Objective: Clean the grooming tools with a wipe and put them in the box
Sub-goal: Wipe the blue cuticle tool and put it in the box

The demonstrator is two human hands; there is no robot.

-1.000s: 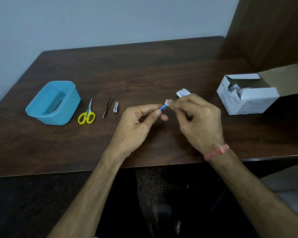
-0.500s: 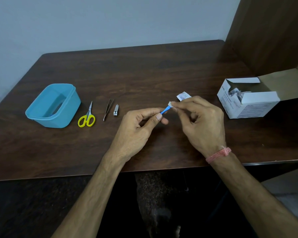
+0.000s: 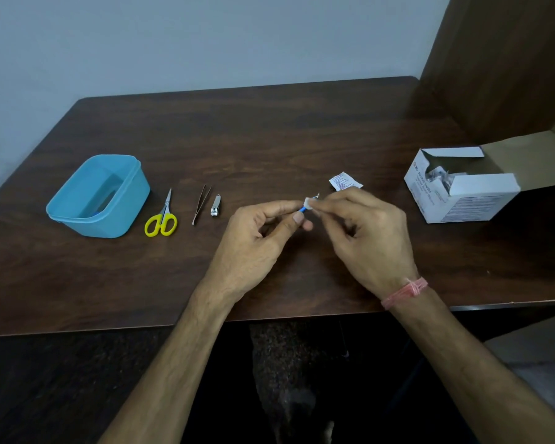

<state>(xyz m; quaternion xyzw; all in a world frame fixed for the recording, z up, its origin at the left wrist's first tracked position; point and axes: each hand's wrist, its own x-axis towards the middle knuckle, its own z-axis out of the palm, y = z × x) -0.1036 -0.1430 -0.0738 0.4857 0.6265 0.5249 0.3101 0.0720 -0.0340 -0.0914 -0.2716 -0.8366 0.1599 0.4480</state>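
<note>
My left hand [image 3: 257,238] pinches the blue handle of a small grooming tool [image 3: 302,209] above the table's middle. My right hand [image 3: 366,238] presses a small white wipe [image 3: 309,203] around the tool's metal end, whose tip pokes out past the wipe. On the table to the left lie yellow-handled scissors [image 3: 161,219], tweezers [image 3: 201,204] and a nail clipper [image 3: 215,206] in a row. The open blue plastic box [image 3: 122,216] stands at the far left, with something blue partly visible inside.
A torn wipe sachet [image 3: 345,181] lies just behind my right hand. An open white cardboard carton of wipes [image 3: 462,200] sits at the right, flap raised. A brown wooden panel [image 3: 510,59] rises at the back right. The table's front edge [image 3: 109,328] is near my forearms.
Both hands have stayed together over the table's middle. The wipe has slid along the tool, and the metal tip now shows beyond it.
</note>
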